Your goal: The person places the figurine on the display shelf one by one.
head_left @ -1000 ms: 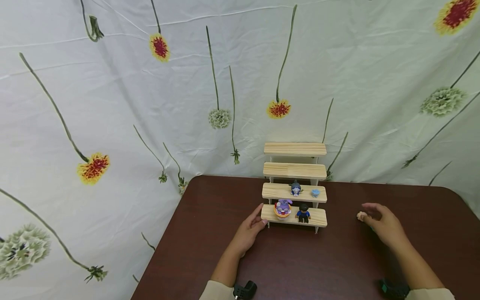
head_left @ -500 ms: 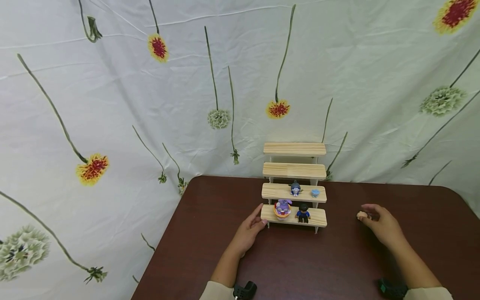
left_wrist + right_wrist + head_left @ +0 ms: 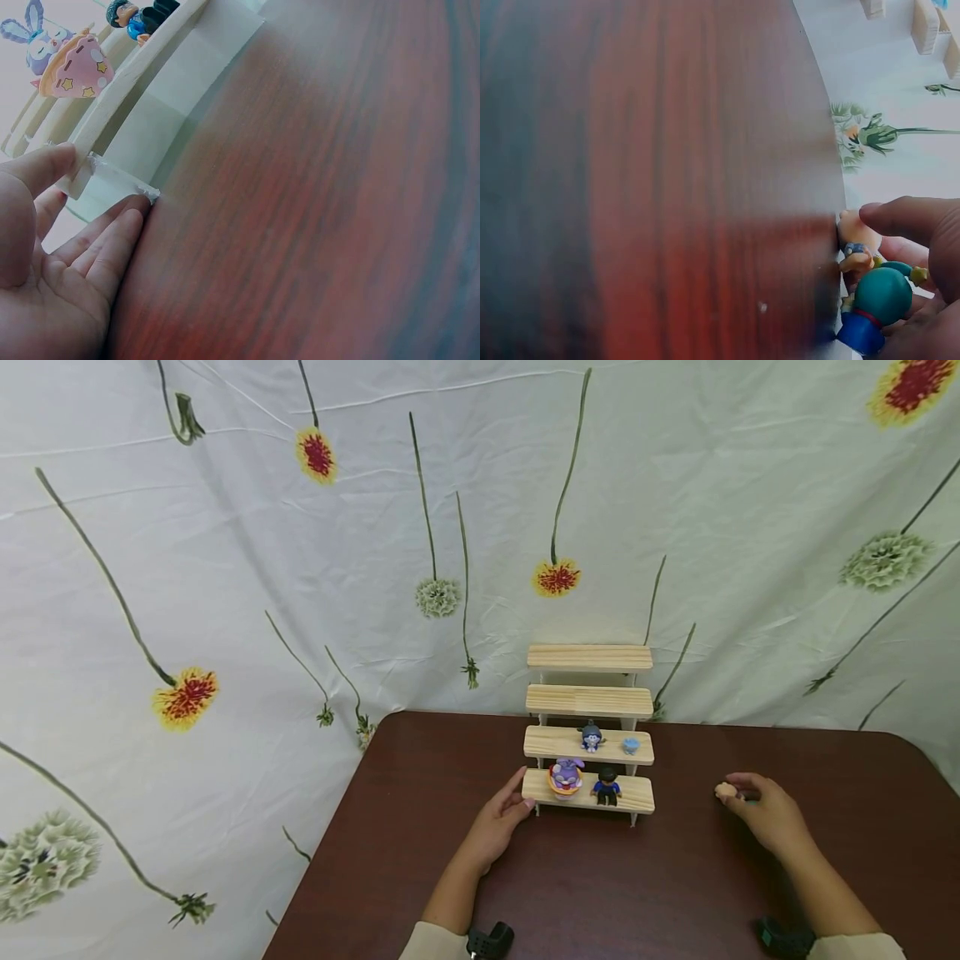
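Note:
A four-step wooden display stand (image 3: 588,700) stands on the brown table. My left hand (image 3: 496,823) holds the left end of its lowest step, thumb at the front corner and fingers at the side. On that step are a purple rabbit figure (image 3: 566,774) in a round cup-like base and a dark-haired toy figure (image 3: 606,787) in blue. My right hand (image 3: 772,818) is low over the table, right of the stand. Its thumb and fingers pinch a small peach-coloured toy figure (image 3: 860,229). A teal and blue toy part (image 3: 883,295) shows beneath the palm; whether the two join is hidden.
The second step carries a small dark-blue figure (image 3: 592,737) and a light-blue cup-like piece (image 3: 631,746). A white curtain (image 3: 337,543) with printed flowers hangs behind the table (image 3: 630,893). A dark wrist device (image 3: 491,939) is by the left sleeve.
My right fingers have come slightly closer round the peach-coloured toy figure. The green bit visible under that hand a second ago is hidden in the head view. My left hand stays at the stand.

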Demonstrator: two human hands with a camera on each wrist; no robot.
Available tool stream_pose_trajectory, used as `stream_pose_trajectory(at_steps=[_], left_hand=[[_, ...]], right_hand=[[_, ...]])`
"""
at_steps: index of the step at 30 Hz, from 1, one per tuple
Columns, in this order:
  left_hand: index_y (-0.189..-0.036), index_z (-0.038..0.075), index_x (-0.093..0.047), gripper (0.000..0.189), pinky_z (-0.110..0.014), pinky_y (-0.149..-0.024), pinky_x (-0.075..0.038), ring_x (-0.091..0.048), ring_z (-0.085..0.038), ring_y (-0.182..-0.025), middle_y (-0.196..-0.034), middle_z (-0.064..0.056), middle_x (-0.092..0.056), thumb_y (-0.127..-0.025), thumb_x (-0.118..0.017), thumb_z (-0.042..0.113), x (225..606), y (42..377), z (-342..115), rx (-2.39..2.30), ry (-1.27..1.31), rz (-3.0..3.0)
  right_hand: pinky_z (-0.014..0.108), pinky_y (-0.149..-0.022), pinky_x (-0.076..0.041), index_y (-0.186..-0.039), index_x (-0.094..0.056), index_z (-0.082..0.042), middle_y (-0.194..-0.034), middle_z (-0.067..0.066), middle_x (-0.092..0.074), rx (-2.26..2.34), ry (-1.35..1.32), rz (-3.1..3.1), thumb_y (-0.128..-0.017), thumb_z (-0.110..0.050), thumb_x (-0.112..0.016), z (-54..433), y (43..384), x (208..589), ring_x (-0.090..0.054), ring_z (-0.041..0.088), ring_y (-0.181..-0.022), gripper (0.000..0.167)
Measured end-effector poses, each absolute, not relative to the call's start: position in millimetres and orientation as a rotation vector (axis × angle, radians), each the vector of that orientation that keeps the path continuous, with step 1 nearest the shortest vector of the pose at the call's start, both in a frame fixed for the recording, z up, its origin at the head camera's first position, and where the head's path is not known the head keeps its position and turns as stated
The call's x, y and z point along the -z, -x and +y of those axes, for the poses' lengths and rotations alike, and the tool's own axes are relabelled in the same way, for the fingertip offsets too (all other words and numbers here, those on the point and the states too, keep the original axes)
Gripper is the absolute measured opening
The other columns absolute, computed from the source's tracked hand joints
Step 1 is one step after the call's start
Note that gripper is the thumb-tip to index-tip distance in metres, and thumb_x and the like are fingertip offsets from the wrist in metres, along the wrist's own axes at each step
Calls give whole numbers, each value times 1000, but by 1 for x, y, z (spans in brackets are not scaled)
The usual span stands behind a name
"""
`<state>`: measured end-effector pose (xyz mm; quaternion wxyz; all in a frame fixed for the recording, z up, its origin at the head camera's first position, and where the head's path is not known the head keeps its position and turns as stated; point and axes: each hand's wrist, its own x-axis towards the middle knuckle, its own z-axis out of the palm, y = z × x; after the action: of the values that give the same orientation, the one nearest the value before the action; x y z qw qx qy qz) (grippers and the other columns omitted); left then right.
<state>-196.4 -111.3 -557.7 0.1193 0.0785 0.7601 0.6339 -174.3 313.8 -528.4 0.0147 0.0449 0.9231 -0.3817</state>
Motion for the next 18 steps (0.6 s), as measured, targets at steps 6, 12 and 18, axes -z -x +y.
stream_pose_trajectory(at_steps=[6,12,18], left_hand=[[-159,34,-32,63,-46,-109,-44,-61,-23,-121,-125,-13,-66,-102,-60,35,558,196,-111,-1859,-229,2218],[-159,34,-32,63,-46,-109,-44,-61,-23,-120,-125,-13,-66,-103,-60,34,557,196,-110,-1859,-226,2218],[-159,33,-32,64,-47,-110,-43,-61,-24,-122,-126,-13,-66,-102,-60,34,557,195,-111,-1862,-228,2217]], right_hand=[[55,-86,-48,-140,-49,7,-136,34,-53,1179,-158,2841,-104,-44,-55,317,174,531,-52,51,-120,63],[54,-86,-48,-138,-52,7,-134,33,-56,1190,-151,2865,-103,-45,-55,317,174,533,-54,50,-119,63],[53,-85,-49,-137,-52,7,-133,32,-56,1221,-160,2860,-104,-45,-54,317,174,534,-54,48,-118,62]])
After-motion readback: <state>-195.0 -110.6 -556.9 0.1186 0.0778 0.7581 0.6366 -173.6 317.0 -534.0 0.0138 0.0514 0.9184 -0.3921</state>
